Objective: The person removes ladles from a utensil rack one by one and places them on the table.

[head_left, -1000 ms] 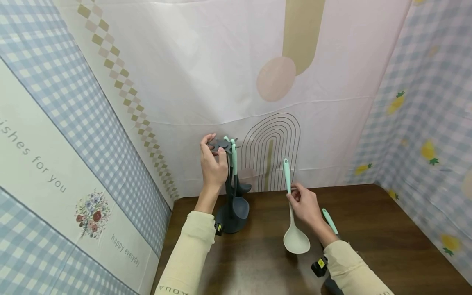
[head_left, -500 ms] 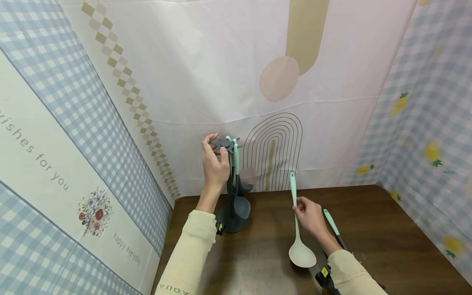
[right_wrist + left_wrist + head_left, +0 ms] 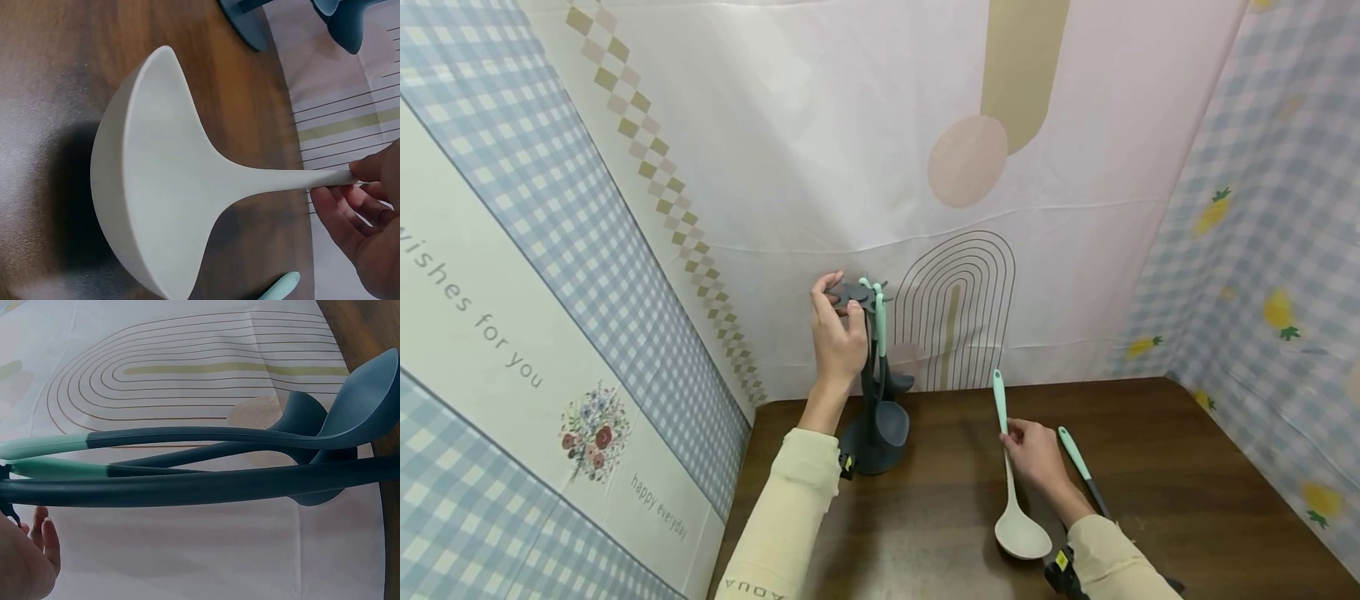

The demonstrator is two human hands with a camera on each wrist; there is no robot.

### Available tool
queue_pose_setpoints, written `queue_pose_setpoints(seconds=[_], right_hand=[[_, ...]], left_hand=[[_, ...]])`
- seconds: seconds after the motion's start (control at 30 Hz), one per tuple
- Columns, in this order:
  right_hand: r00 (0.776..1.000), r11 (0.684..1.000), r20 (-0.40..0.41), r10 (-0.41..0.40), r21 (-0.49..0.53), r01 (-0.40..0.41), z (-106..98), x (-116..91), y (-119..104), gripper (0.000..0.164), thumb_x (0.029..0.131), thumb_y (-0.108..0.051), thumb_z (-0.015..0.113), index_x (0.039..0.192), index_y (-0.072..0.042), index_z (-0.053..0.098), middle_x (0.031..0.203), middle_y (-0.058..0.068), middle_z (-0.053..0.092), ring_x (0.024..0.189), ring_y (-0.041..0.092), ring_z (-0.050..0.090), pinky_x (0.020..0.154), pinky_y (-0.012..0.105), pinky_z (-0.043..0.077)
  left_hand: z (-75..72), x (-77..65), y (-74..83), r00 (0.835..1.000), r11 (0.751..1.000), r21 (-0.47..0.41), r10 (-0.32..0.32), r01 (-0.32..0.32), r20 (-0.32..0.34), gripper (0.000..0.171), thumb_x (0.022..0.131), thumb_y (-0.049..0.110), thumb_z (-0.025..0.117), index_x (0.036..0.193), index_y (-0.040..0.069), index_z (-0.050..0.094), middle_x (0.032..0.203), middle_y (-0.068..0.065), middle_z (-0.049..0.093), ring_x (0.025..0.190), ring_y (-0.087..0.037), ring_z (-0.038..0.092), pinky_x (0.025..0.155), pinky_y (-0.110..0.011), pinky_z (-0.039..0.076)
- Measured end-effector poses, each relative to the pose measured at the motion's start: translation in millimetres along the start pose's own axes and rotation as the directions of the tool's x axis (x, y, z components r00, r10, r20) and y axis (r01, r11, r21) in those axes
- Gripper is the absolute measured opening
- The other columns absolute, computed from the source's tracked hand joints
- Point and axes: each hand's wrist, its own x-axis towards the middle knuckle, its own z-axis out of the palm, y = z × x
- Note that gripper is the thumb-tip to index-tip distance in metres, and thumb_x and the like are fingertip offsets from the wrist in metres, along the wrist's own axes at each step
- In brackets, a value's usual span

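My left hand (image 3: pixel 838 342) grips the top of a dark grey utensil stand (image 3: pixel 857 454), thumb and fingers around its hooked disc. From the stand hang dark utensils with mint handles, one of them a ladle-like scoop (image 3: pixel 369 387); the others partly overlap behind it. To the right, my right hand (image 3: pixel 1037 458) pinches a ladle (image 3: pixel 1024 533) with a cream bowl and a mint handle. Fingers (image 3: pixel 337 215) and thumb meet on its cream shaft just below the mint part. The ladle stands bowl down, low over the table, and casts a shadow.
Another utensil with a mint handle (image 3: pixel 1073 452) lies on the brown wooden table (image 3: pixel 940 467) right of my right hand; my forearm hides part of it. A patterned cloth wall (image 3: pixel 850 167) rises behind the table, and checked cloths flank both sides.
My right hand has lowered the ladle and brought it slightly right and nearer to me. The left hand keeps its hold on the stand.
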Motion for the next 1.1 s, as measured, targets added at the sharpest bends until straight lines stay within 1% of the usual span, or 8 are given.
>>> queue_pose_setpoints(seconds=[0.1,0.2,0.47,0.8,0.9,0.97,1.03,1.1], right_hand=[[1.000,1.000,0.014,0.006,-0.012,-0.006,3,-2,3,0.030,0.097,-0.008,0.073,0.122,0.008,0.074,0.077,0.002,0.062,0.068,0.017,0.053,0.059,0.029,0.042],[1.000,0.999,0.020,-0.008,-0.031,0.009,5,-4,9,0.030,0.097,-0.007,0.072,0.122,0.009,0.074,0.077,0.002,0.063,0.069,0.018,0.054,0.060,0.030,0.044],[0.998,0.996,0.041,-0.053,-0.068,0.056,11,-9,17,0.023,0.095,-0.005,0.073,0.114,0.008,0.077,0.072,-0.001,0.062,0.064,0.015,0.051,0.057,0.029,0.042],[0.996,0.992,0.056,-0.065,-0.102,0.071,18,-13,23,0.014,0.091,-0.003,0.075,0.101,0.005,0.079,0.071,-0.001,0.065,0.067,0.018,0.055,0.064,0.036,0.048],[0.996,0.991,0.062,-0.060,-0.117,0.067,20,-15,26,0.006,0.090,-0.003,0.076,0.092,0.003,0.078,0.066,-0.002,0.060,0.065,0.018,0.052,0.064,0.037,0.047],[0.996,0.990,0.059,-0.063,-0.126,0.070,20,-16,28,0.006,0.089,-0.002,0.076,0.091,0.003,0.079,0.067,-0.001,0.062,0.065,0.017,0.052,0.064,0.037,0.048],[0.996,0.989,0.067,-0.061,-0.131,0.070,21,-17,30,0.005,0.088,-0.002,0.077,0.084,0.000,0.076,0.064,-0.002,0.059,0.062,0.017,0.050,0.062,0.037,0.046],[0.996,0.989,0.068,-0.063,-0.132,0.071,21,-18,31,0.005,0.088,-0.002,0.077,0.084,0.000,0.077,0.065,-0.001,0.062,0.062,0.016,0.050,0.062,0.036,0.046]], left_hand=[[-0.5,-0.5,0.1,1.000,1.000,0.004,-0.002,0.002,0.006,0.053,0.100,0.021,0.045,0.149,0.001,0.040,0.149,-0.015,0.051,0.103,-0.031,0.057,0.085,-0.039,0.054],[-0.6,-1.3,0.9,1.000,1.000,0.005,-0.004,0.004,0.013,0.053,0.100,0.020,0.045,0.149,0.001,0.039,0.149,-0.015,0.051,0.104,-0.031,0.058,0.086,-0.040,0.054],[-1.2,-2.0,0.9,1.000,1.000,0.008,0.005,-0.005,0.016,0.053,0.101,0.021,0.045,0.149,0.000,0.040,0.150,-0.016,0.052,0.104,-0.030,0.059,0.087,-0.040,0.056],[-1.7,-1.4,-0.5,1.000,1.000,0.004,0.008,-0.008,0.004,0.052,0.100,0.021,0.046,0.148,0.002,0.040,0.150,-0.013,0.052,0.103,-0.030,0.058,0.086,-0.040,0.055],[-1.4,-1.1,0.0,1.000,1.000,0.002,0.007,-0.007,0.006,0.052,0.100,0.021,0.046,0.149,0.002,0.040,0.150,-0.013,0.052,0.103,-0.029,0.058,0.086,-0.040,0.055],[-1.2,-0.9,0.3,1.000,1.000,0.000,0.007,-0.007,0.005,0.052,0.100,0.022,0.046,0.149,0.002,0.040,0.151,-0.013,0.052,0.103,-0.029,0.058,0.085,-0.040,0.055],[-1.0,-0.9,0.0,1.000,1.000,0.001,0.007,-0.007,0.006,0.052,0.100,0.022,0.046,0.149,0.002,0.040,0.151,-0.013,0.052,0.103,-0.029,0.058,0.085,-0.040,0.055],[-1.1,-1.1,-0.5,1.000,1.000,0.003,0.007,-0.007,0.004,0.052,0.100,0.022,0.046,0.148,0.003,0.040,0.151,-0.013,0.052,0.103,-0.029,0.058,0.085,-0.040,0.055]])
